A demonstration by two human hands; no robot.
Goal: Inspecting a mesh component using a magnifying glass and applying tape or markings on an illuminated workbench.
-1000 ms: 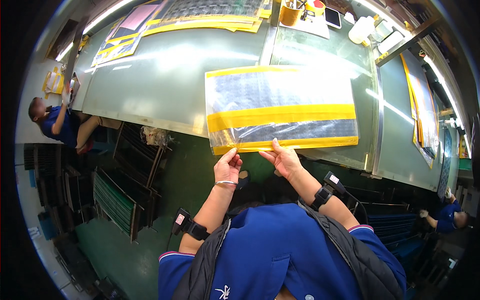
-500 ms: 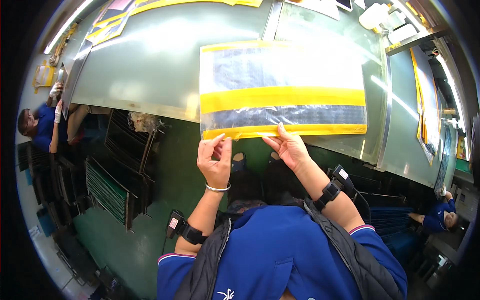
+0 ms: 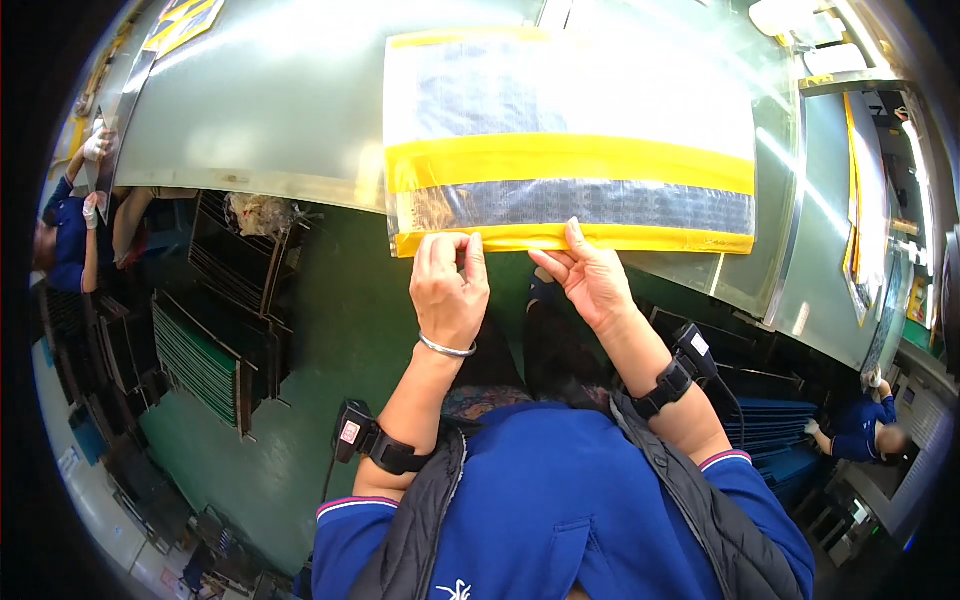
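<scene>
A flat dark sheet (image 3: pixel 600 203) under clear film, with bright yellow tape bands across it, lies on the metal table (image 3: pixel 270 130), its near edge jutting past the table's front. My left hand (image 3: pixel 450 290) is closed at the near yellow strip, left of its middle, thumb and fingers pinching the tape edge. To its right, my right hand (image 3: pixel 595 285) grips the same edge with the thumb on top and the fingers underneath. Glare washes out the sheet's far right part.
Racks of dark boards (image 3: pixel 200 360) stand on the green floor at left, blue sheets (image 3: pixel 770 430) at lower right. Yellow-edged sheets (image 3: pixel 855 200) rest at the table's right. Co-workers in blue, one at far left (image 3: pixel 70 240), another at lower right (image 3: pixel 865 430), handle things.
My left hand has shifted right along the yellow edge and now pinches it more closely. The whole view has shifted, so the sheet appears slightly higher. My right hand keeps its hold.
</scene>
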